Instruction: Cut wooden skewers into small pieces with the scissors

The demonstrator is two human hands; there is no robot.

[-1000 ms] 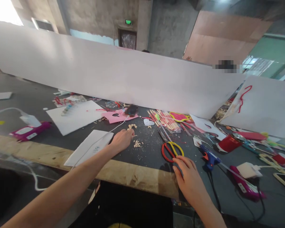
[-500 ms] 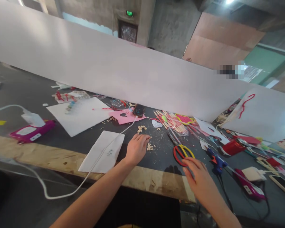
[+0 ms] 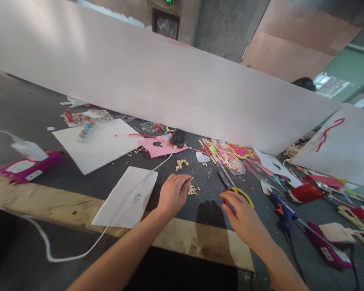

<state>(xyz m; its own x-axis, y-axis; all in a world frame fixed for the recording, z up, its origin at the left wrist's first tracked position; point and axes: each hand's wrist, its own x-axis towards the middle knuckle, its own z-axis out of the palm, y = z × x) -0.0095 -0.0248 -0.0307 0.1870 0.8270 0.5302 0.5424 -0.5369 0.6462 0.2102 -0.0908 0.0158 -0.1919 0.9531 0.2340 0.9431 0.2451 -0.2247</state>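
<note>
My left hand (image 3: 175,194) is closed in a pinch above the dark tabletop. A tiny pale piece of wooden stick (image 3: 192,178) pokes out at its fingertips. Just beside those fingers lies a small pile of cut stick pieces (image 3: 193,190), with a cluster of round wooden beads (image 3: 181,164) a little farther back. My right hand (image 3: 241,214) hovers with thumb and fingers apart and nothing visible between them. Behind it are scissors with red and yellow handles (image 3: 245,195); the hand hides most of the red loop.
White paper (image 3: 129,198) and a charging cable lie left of my hands. A phone (image 3: 178,138) rests on pink paper (image 3: 151,148). Bundled sticks (image 3: 220,153) lie behind the scissors. Rightward are a blue glue gun (image 3: 285,214), a red can (image 3: 309,192) and a purple power strip (image 3: 329,246). A white partition (image 3: 157,85) spans the back.
My right hand has come away from the scissors' red handle, moving left and slightly up. My left hand keeps its pinch near the pile. The whole view has tilted slightly downward.
</note>
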